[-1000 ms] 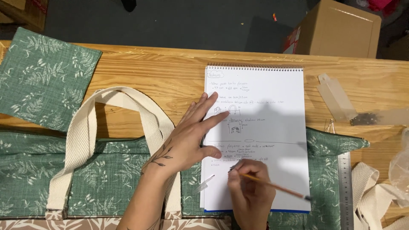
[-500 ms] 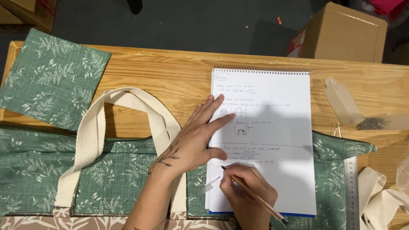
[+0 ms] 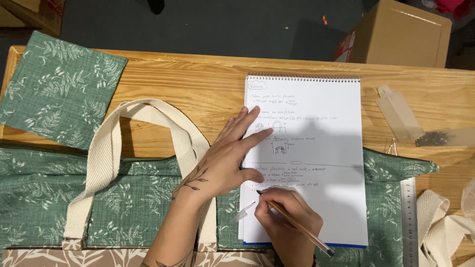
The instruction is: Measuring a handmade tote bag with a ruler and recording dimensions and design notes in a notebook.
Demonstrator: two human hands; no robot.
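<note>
A white spiral notepad [image 3: 321, 143] with handwritten lines and small sketches lies on a green leaf-print fabric bag [image 3: 74, 198] on the wooden table [image 3: 198, 79]. My left hand [image 3: 227, 158] rests flat on the pad's left edge, fingers spread, holding the page down. My right hand [image 3: 284, 217] grips an orange pen [image 3: 297, 225] with its tip on the lower left of the page. A clear pen cap [image 3: 243, 212] lies by the pad's left edge, below my left hand.
Cream webbing handles [image 3: 114, 148] loop off the bag. A loose green fabric square [image 3: 59, 89] lies at the far left. A steel ruler [image 3: 408, 222], more webbing [image 3: 440, 227], a clear plastic sleeve [image 3: 401, 116] and a cardboard box [image 3: 401, 34] are at the right.
My right hand has shifted left along the page with the pen as it writes. The left hand stays pressed on the pad. The camera view has moved slightly.
</note>
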